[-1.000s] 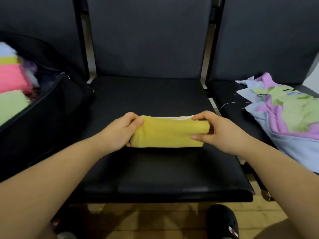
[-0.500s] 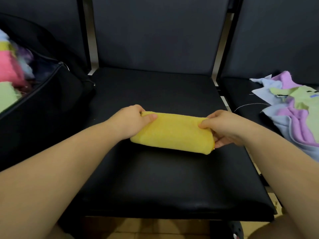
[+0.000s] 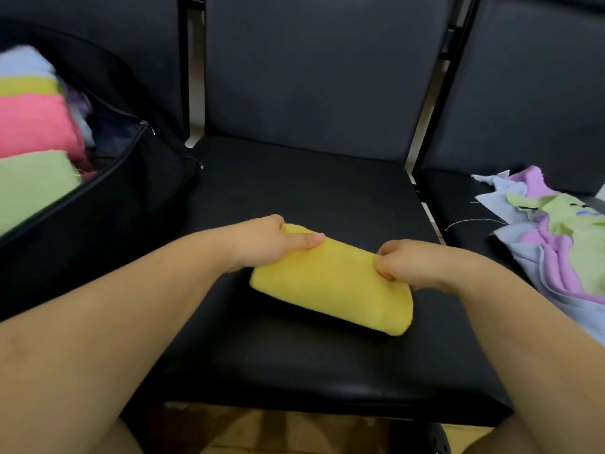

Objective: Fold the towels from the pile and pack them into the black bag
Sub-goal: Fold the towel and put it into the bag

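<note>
Both hands' fingers pinch the folded yellow towel on the black seat: left hand, right hand

No readable txt, labels or nos. anywhere; marks on green cloth too blurry.

Waiting rm, row of black seats
</note>
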A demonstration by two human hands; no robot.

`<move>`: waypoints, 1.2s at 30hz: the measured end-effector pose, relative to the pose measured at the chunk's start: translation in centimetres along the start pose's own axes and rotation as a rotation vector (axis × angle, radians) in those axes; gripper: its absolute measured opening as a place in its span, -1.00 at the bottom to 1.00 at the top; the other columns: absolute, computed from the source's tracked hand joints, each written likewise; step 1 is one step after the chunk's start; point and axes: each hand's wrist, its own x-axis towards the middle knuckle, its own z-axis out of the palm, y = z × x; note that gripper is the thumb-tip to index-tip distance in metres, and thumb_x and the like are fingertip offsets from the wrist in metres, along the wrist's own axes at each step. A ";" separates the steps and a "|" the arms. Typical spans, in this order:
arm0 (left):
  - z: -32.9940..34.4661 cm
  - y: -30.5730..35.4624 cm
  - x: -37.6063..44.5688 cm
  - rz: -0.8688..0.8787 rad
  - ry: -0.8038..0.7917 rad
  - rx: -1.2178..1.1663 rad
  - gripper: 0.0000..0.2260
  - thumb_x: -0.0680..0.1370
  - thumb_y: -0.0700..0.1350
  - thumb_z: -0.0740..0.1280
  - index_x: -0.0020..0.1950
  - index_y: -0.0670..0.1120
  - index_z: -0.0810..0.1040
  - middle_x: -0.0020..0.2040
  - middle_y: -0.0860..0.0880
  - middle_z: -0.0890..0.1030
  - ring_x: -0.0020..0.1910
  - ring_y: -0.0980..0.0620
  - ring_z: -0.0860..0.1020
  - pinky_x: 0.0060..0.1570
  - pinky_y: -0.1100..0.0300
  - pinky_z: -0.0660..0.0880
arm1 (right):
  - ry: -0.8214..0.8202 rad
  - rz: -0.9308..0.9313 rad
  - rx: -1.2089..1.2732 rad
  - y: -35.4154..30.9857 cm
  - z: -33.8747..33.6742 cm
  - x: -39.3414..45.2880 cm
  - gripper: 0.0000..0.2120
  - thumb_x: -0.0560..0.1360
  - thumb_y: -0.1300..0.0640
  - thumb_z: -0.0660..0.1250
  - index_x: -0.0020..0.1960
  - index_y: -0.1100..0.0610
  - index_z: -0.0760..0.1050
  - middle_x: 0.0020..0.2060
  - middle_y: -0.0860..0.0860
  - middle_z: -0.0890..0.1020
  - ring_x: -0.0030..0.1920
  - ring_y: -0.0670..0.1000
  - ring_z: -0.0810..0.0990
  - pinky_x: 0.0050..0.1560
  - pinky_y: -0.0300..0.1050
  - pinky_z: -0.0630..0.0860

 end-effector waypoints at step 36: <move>-17.1 -11.7 -15.8 0.320 0.655 -0.985 -0.48 0.27 0.25 0.42 0.06 -0.08 0.61 0.00 -0.05 0.69 0.03 -0.01 0.64 0.04 -0.01 0.58 | 0.343 -0.860 -0.226 -28.8 2.4 -7.7 -0.27 0.35 -0.44 -0.09 0.12 0.06 0.50 -0.07 -0.03 0.64 -0.10 -0.07 0.61 -0.01 -0.02 0.55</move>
